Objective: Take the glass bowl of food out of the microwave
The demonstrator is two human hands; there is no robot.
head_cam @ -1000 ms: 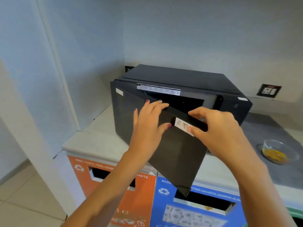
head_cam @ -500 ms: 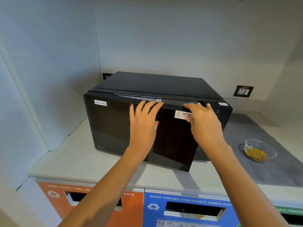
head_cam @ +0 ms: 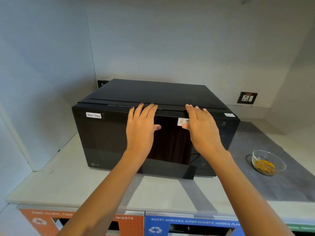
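Observation:
A black microwave (head_cam: 105, 137) with a "Non-Veg" label stands on the counter, its door flush with the body. My left hand (head_cam: 142, 126) lies flat against the door, fingers spread, tips at the door's top edge. Beside it my right hand (head_cam: 202, 130) also presses flat on the door, partly covering a white sticker. A glass bowl (head_cam: 267, 161) holding yellow food sits on the grey mat to the right of the microwave, apart from both hands.
The pale counter (head_cam: 59, 181) runs along the front, with a grey mat (head_cam: 272, 188) on its right part. A wall socket (head_cam: 247, 98) is behind the microwave on the right. Orange (head_cam: 42, 220) and blue (head_cam: 187, 225) waste bin fronts sit below the counter edge.
The microwave door has swung from wide open to closed under both hands. The hands have gone from gripping its edge to lying flat on it. The bowl has stayed on the mat.

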